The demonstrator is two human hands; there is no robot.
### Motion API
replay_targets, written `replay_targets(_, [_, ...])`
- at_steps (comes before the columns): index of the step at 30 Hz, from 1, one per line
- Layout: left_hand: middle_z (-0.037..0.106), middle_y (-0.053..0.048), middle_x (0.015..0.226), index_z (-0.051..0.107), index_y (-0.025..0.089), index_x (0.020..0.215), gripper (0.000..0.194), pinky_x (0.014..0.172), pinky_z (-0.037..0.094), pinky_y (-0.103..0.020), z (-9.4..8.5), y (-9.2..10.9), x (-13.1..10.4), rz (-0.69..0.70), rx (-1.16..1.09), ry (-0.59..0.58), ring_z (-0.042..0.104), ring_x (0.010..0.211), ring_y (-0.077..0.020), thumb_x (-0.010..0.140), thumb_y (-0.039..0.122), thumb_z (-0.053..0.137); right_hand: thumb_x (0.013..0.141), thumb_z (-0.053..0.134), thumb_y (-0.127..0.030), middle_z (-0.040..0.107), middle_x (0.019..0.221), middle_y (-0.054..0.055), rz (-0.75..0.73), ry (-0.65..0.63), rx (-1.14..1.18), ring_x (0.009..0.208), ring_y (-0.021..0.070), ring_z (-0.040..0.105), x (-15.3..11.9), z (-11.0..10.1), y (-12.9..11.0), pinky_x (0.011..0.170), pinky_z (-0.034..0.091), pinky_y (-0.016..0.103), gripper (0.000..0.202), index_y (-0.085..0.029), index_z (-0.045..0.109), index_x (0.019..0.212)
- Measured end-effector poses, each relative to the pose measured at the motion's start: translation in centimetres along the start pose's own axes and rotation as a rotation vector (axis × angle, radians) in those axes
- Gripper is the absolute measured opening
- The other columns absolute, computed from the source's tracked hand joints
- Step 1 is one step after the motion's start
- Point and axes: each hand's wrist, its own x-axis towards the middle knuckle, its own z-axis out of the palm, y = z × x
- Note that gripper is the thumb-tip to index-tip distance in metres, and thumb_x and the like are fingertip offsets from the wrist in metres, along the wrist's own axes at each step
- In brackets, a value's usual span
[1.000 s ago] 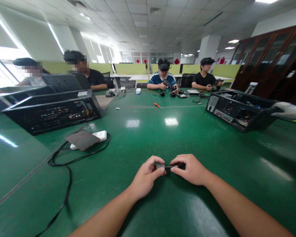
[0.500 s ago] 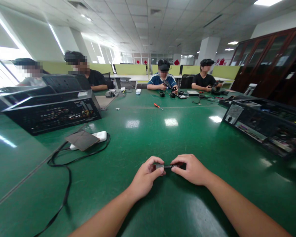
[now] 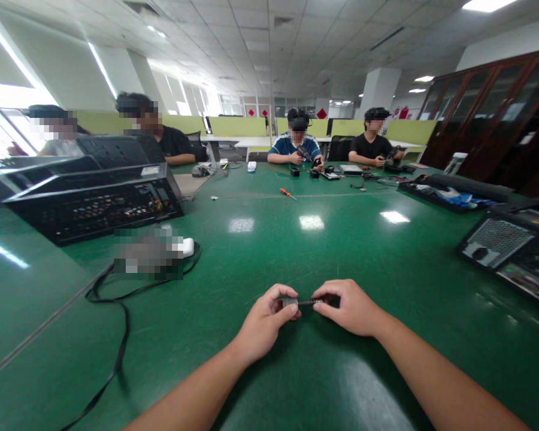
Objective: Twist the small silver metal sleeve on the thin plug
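Observation:
Between my two hands is a short black cable (image 3: 306, 303) with a wider grey connector (image 3: 290, 302) at its left end. My left hand (image 3: 267, 320) is closed on the grey connector, thumb on the near side and fingers behind. At the other end, my right hand (image 3: 353, 308) pinches the cable's dark right end, which the fingers partly hide. The cable lies roughly level, close over the green table (image 3: 269, 257). What kind of plugs it has is too small to tell.
An open black computer case (image 3: 103, 206) stands at left, another computer case (image 3: 498, 242) at right. Behind the latter lies a black tray (image 3: 453, 194) with blue material. A black cord (image 3: 126, 335) runs along the left. An orange screwdriver (image 3: 288, 193) lies farther back. Several people sit across.
The computer case at right has shifted right and nearer, uncovering the black tray with blue material. My hands and the cable have barely moved.

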Motion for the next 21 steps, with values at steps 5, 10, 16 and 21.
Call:
replay_targets(5, [0.063,-0.002,0.079,0.059,0.018,0.096,0.025,0.077,0.044,-0.032,0.09,0.17,-0.02,0.001,-0.002,-0.005,0.06,0.078,-0.0189,0.078,0.029,0.072,0.082,0.064,-0.023,0.072,0.082,0.003,-0.008,-0.002,-0.01,0.074,0.0164,0.065,-0.14,-0.15,0.15,0.072,0.049,0.028,0.015,-0.02,0.073,0.093])
replay_targets(10, [0.063,-0.001,0.079,0.059,0.017,0.095,0.023,0.077,0.044,-0.031,0.14,0.23,-0.09,0.004,-0.001,0.0,0.06,0.077,-0.018,0.078,0.028,0.071,0.082,0.063,-0.023,0.071,0.082,0.003,-0.011,-0.011,-0.022,0.074,0.0166,0.064,-0.2,-0.29,0.21,0.071,0.049,0.028,0.015,-0.02,0.073,0.093])
replay_targets(16, [0.064,-0.001,0.078,0.059,0.017,0.097,0.024,0.077,0.044,-0.03,-0.03,-0.05,-0.02,0.002,-0.001,0.001,0.061,0.077,-0.0178,0.079,0.027,0.072,0.082,0.063,-0.023,0.072,0.082,0.003,-0.009,0.003,-0.036,0.075,0.0166,0.064,-0.18,-0.47,0.2,0.072,0.049,0.028,0.015,-0.019,0.073,0.093])
replay_targets(21, [0.064,-0.001,0.077,0.059,0.017,0.098,0.023,0.076,0.044,-0.029,-0.08,-0.17,0.02,0.004,-0.001,-0.001,0.061,0.076,-0.017,0.08,0.026,0.071,0.082,0.063,-0.023,0.072,0.084,0.003,-0.003,0.005,-0.03,0.076,0.0164,0.065,-0.23,-0.54,0.34,0.073,0.049,0.027,0.015,-0.019,0.073,0.093])
